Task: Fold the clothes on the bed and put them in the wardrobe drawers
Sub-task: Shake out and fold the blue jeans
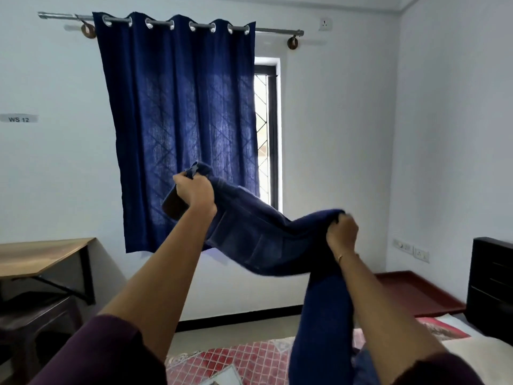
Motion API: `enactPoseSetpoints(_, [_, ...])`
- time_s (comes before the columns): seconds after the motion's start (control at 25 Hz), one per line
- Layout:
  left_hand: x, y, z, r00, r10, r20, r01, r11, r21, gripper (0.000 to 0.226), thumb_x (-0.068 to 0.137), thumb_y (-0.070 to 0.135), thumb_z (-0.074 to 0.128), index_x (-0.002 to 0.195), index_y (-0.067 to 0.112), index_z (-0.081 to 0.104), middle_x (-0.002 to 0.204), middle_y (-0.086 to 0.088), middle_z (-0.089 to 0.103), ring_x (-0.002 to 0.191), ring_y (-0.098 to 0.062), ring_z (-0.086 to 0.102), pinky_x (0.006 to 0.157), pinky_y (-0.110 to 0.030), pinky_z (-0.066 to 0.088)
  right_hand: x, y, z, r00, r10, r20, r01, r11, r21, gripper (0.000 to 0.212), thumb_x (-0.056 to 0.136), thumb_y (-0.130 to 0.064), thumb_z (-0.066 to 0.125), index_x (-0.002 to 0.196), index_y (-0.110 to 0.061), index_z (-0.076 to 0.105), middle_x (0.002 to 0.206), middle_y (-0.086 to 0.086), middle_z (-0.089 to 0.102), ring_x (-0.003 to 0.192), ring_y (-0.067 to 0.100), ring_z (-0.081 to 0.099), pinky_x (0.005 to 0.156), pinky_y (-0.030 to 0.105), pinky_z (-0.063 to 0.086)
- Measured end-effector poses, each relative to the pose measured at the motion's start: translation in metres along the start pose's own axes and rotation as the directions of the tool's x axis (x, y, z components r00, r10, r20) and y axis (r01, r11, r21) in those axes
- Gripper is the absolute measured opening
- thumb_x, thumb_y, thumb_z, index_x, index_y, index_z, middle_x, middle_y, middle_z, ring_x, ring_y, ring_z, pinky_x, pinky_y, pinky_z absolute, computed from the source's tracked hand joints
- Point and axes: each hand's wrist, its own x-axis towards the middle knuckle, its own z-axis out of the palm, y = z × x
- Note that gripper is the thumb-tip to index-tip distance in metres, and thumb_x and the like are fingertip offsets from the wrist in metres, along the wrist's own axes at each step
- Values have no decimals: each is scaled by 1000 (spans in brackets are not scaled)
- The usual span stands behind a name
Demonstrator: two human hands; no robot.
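above the bed (236, 359), both hands' grips clutch jeans (258, 234), apparently waistband left (194, 190), right (342, 232).

Dark purple sleeves (111, 348); thin gold bracelet (340, 257) on right wrist.

"WS 12" on small label (19, 118), left wall (55, 162), beside curtain (180, 120).

Bed (472, 347) under red checked bedspread (241, 362); jeans (319, 343) trailing onto it
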Motion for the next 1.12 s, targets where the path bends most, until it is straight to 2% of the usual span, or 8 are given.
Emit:
enactPoseSetpoints(0.16, [-12,-41,-15,998,-59,26,58,997,50,17,96,5,40,111,9,48,104,-7,53,93,-20,51,85,-33,46,24,-51,-6,961,-277,4,277,959,59,23,91,-1,43,103,12,59,112,25,56,102,36,54,79,22,32])
enactPoseSetpoints(0.28, [-23,-69,-26,996,-78,34,75,994,80,13,95,6,43,107,10,49,94,0,53,91,-17,52,82,-30,44,-9,-33,17,934,-323,151,310,945,101,22,92,1,42,100,12,59,111,22,55,98,31,54,78,16,33])
enactPoseSetpoints(0.48, [-13,-139,-79,947,-321,-28,322,940,114,16,94,3,41,100,17,47,98,-7,54,90,-21,52,86,-39,49,-96,80,61,940,-102,325,135,988,-78,22,87,8,44,99,17,60,109,31,54,97,41,55,84,36,38])
enactPoseSetpoints(0.6, [-4,-201,-141,849,-493,-191,513,855,79,15,95,7,42,89,18,51,100,-8,52,87,-22,49,79,-37,48,-163,150,81,832,108,544,70,953,-296,21,88,6,44,94,18,60,110,33,52,98,44,54,82,40,38])
enactPoseSetpoints(0.72, [-12,-250,-205,862,-469,-192,498,854,150,13,97,5,38,98,17,43,90,-5,50,79,-18,48,65,-31,45,-225,181,94,729,237,642,70,907,-414,26,92,0,40,101,14,60,116,30,49,100,43,53,84,40,39])
enactPoseSetpoints(0.88, [-10,-272,-294,902,-407,-141,424,899,112,15,98,4,36,111,10,44,96,-10,51,92,-24,50,73,-30,48,-305,181,98,841,277,464,-53,897,-439,22,92,0,43,92,15,59,109,32,46,82,49,53,71,46,41])
enactPoseSetpoints(1.0, [-18,-263,-362,870,-451,-198,442,893,-89,18,100,6,32,109,17,43,90,-3,57,76,-15,58,59,-23,53,-392,197,94,916,128,380,65,888,-456,15,84,-1,53,81,10,62,90,28,51,65,45,54,58,42,45])
enactPoseSetpoints(1.12, [-48,-283,-450,780,-551,-294,550,830,-97,19,102,11,31,110,23,45,96,1,60,79,-14,60,55,-21,55,-498,218,83,743,330,583,-15,878,-479,11,82,-3,57,93,-1,61,99,26,55,86,44,55,67,41,43])
